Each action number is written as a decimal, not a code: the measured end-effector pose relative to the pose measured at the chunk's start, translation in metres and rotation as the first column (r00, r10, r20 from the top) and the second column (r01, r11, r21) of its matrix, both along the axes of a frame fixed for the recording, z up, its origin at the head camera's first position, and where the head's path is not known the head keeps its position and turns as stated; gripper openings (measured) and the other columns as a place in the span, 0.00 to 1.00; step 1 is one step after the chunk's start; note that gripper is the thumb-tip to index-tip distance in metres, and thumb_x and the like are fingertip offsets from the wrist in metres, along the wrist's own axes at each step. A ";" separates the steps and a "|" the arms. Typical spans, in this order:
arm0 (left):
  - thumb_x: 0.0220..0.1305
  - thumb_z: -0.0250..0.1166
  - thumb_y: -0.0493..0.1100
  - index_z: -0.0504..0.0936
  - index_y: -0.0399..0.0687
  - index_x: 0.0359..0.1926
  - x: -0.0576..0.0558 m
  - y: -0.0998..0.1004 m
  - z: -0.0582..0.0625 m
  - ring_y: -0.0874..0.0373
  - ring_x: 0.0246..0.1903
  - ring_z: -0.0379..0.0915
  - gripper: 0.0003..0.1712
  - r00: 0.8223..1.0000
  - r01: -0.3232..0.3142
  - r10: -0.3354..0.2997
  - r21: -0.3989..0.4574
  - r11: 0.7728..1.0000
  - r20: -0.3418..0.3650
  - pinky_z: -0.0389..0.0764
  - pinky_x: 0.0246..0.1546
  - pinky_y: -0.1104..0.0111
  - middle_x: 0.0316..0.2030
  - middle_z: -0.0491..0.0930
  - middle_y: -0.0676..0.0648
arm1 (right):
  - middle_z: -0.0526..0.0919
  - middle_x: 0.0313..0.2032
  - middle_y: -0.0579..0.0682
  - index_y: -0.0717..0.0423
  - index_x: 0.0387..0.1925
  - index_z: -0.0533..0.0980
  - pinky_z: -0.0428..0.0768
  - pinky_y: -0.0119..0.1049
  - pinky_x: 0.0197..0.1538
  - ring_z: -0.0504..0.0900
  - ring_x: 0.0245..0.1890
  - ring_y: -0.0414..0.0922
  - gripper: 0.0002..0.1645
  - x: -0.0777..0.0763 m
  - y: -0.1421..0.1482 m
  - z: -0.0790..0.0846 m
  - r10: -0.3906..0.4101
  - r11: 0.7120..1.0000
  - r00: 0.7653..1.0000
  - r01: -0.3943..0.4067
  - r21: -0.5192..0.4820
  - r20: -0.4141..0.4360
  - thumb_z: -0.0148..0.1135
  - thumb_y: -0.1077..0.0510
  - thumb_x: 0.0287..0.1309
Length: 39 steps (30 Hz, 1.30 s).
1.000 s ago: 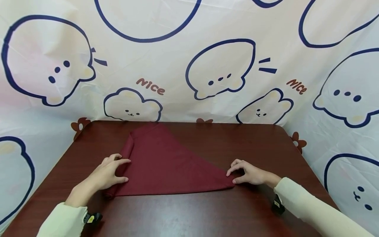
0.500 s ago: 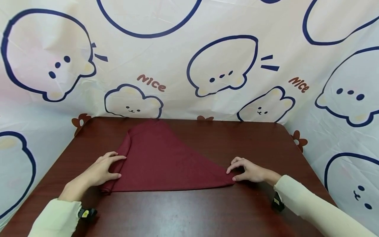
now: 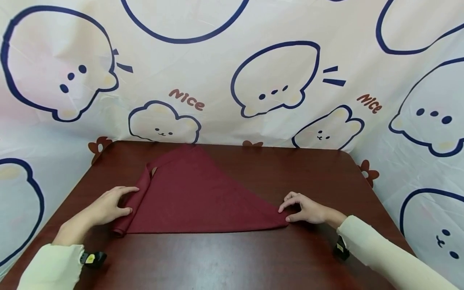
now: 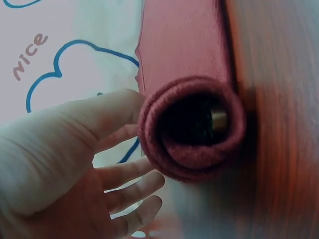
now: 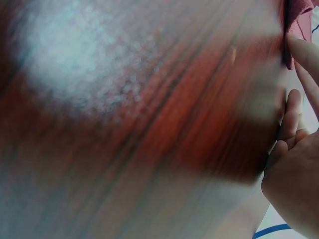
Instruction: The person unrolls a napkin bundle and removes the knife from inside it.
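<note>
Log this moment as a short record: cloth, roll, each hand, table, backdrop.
Cloth: dark red, spread flat, its left side rolled
Roll: hollow, near end facing the left wrist camera
Left hand: touching the roll
Right hand: touching the cloth's right corner
Table: dark brown, wood-grained
Backdrop: pale, blue cartoon outlines, "Nice" lettering

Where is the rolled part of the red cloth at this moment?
In the head view, the rolled part is at the left end of the red cloth, on the table, touched by the left hand.
</note>
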State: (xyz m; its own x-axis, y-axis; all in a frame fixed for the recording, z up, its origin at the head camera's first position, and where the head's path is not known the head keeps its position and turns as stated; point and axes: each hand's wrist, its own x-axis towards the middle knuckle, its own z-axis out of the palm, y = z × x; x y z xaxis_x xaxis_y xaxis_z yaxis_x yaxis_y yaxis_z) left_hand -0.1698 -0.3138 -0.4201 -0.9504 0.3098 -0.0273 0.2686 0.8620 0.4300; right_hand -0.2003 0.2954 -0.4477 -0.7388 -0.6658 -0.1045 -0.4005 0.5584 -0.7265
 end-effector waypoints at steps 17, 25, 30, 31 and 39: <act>0.58 0.72 0.37 0.73 0.32 0.64 0.011 0.000 -0.004 0.29 0.56 0.69 0.34 0.999 -0.019 0.019 0.019 1.000 -0.025 0.74 0.52 0.36 0.59 0.72 0.24 | 0.75 0.47 0.48 0.46 0.46 0.85 0.67 0.38 0.57 0.68 0.51 0.39 0.13 0.002 -0.005 -0.005 0.009 1.000 1.000 -0.009 -0.011 0.004 0.73 0.55 0.58; 0.56 0.75 0.42 0.77 0.38 0.63 0.009 0.014 0.009 0.27 0.57 0.62 0.34 0.997 -0.004 0.004 0.007 1.000 -0.072 0.71 0.51 0.33 0.60 0.69 0.26 | 0.76 0.47 0.48 0.46 0.47 0.85 0.67 0.38 0.57 0.69 0.51 0.38 0.14 -0.004 -0.011 -0.004 0.023 1.000 1.000 -0.023 -0.011 -0.004 0.73 0.55 0.58; 0.54 0.77 0.40 0.79 0.40 0.62 0.004 0.022 0.009 0.26 0.58 0.60 0.33 0.999 -0.005 0.003 -0.032 0.999 -0.035 0.73 0.50 0.34 0.62 0.67 0.25 | 0.76 0.47 0.49 0.46 0.47 0.85 0.67 0.39 0.57 0.69 0.51 0.39 0.13 -0.005 -0.008 -0.002 0.009 1.000 1.000 -0.009 -0.011 -0.007 0.72 0.54 0.59; 0.53 0.77 0.39 0.79 0.40 0.62 0.004 0.022 0.009 0.25 0.58 0.60 0.33 1.000 -0.010 0.009 -0.040 0.999 -0.026 0.73 0.50 0.34 0.62 0.67 0.25 | 0.75 0.47 0.49 0.46 0.47 0.85 0.67 0.39 0.57 0.69 0.51 0.39 0.13 -0.005 -0.007 -0.002 0.008 1.000 1.000 -0.008 -0.011 -0.004 0.72 0.53 0.59; 0.53 0.76 0.35 0.80 0.39 0.60 0.005 0.016 -0.004 0.23 0.58 0.60 0.31 1.000 -0.015 0.014 -0.036 0.999 -0.004 0.71 0.51 0.33 0.62 0.66 0.23 | 0.75 0.48 0.48 0.45 0.46 0.85 0.66 0.38 0.57 0.67 0.53 0.39 0.13 0.001 -0.002 0.000 0.002 1.000 1.000 -0.002 0.013 -0.001 0.72 0.53 0.59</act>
State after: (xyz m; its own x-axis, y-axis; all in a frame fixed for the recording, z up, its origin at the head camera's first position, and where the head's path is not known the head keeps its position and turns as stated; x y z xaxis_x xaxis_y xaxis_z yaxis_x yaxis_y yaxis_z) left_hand -0.1645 -0.2975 -0.4239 -0.9549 0.2948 -0.0348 0.2574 0.8807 0.3977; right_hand -0.1995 0.2938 -0.4477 -0.7378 -0.6657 -0.1119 -0.4023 0.5668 -0.7189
